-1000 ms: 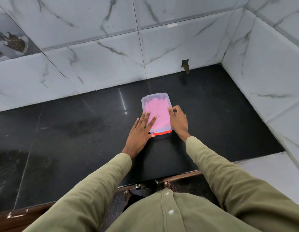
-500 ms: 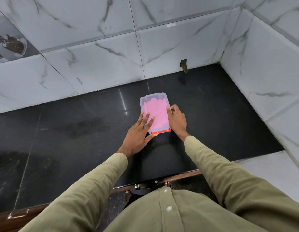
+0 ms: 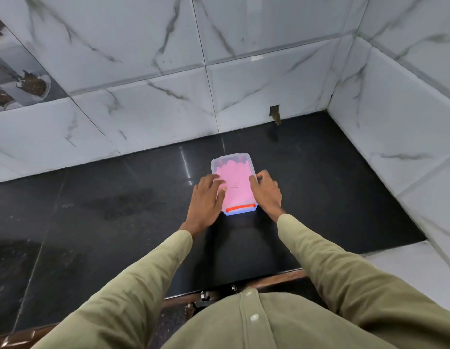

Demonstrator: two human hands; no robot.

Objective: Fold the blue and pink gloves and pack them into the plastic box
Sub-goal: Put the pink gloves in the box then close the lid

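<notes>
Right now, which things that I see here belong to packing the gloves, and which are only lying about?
Belongs to the job:
plastic box
pink glove inside it
left hand
right hand

Only lying about:
black counter
hole in the wall tile

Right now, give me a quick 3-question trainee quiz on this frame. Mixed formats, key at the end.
1. True or false: the plastic box stands on the black counter.
2. Multiple choice: what colour shows through the top of the box? A) green B) pink C) yellow
3. Fill in: the left hand lies along the box's left side with fingertips on its top, while the right hand is at its ____ side.

Key:
1. True.
2. B: the pink glove fills the top; a blue layer shows at the near bottom edge, below the red clip.
3. Right.
</notes>
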